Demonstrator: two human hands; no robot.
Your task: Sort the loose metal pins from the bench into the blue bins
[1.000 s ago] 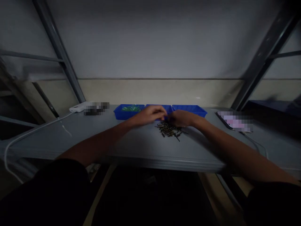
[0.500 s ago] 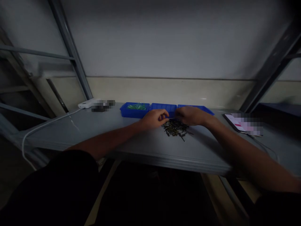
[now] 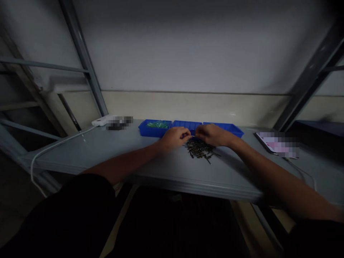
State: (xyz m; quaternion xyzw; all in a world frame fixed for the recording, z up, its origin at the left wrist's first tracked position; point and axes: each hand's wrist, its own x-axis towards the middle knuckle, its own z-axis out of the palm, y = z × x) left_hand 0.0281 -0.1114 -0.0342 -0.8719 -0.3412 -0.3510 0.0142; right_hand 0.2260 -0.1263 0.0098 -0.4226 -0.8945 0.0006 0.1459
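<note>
Above a pile of small, thin metal pieces (image 3: 199,148), screw-like but too dark to name surely, my two hands come close together. My left hand (image 3: 175,138) is closed in a pinch, with thumb and forefinger at a thin, bright metal piece (image 3: 193,136). From the other side my right hand (image 3: 212,135) pinches toward the same piece, its fingertips curled down and partly hidden. Behind the hands stand three blue bins: the left bin (image 3: 149,132) holds green plastic bags (image 3: 158,124), the middle bin (image 3: 185,124) and right bin (image 3: 228,128) are partly covered by my hands.
The grey metal shelf (image 3: 107,150) has its front edge close to me. On the right lies a phone (image 3: 276,143) with a cable. A white device (image 3: 100,121) with a cord and a blurred dark object (image 3: 118,124) are at the left. Metal posts flank both sides.
The view has shifted, so the shelf sits further right in the frame. My hands dipped to the pile, and now the fingertips meet at a thin metal piece.
</note>
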